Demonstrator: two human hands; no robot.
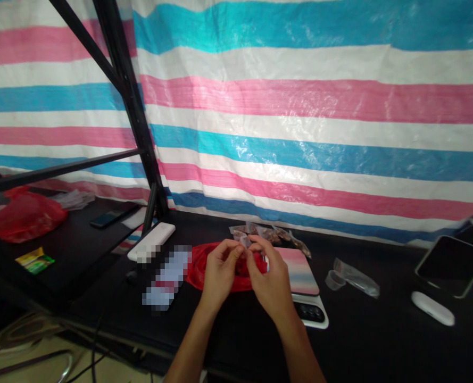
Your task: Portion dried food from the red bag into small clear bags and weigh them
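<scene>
Both of my hands meet in the middle of the head view, above a red plastic bag (198, 268) lying open on the black table. My left hand (222, 260) and my right hand (270, 266) pinch a small clear plastic bag (245, 242) between thumbs and fingers. What the small bag holds is too small to make out. Just behind my hands lie several filled clear bags (272, 234) with brownish contents. Beside my right hand is a scale-like device with a pink and blue top (300, 271).
A clear plastic cup (335, 280) and an unfilled-looking clear bag (359, 279) lie to the right, then a dark-screened device (451, 263) and a white oval case (432, 307). Left are a white power bank (151, 242), a blurred phone-shaped item (167, 276) and a black metal frame (134, 111).
</scene>
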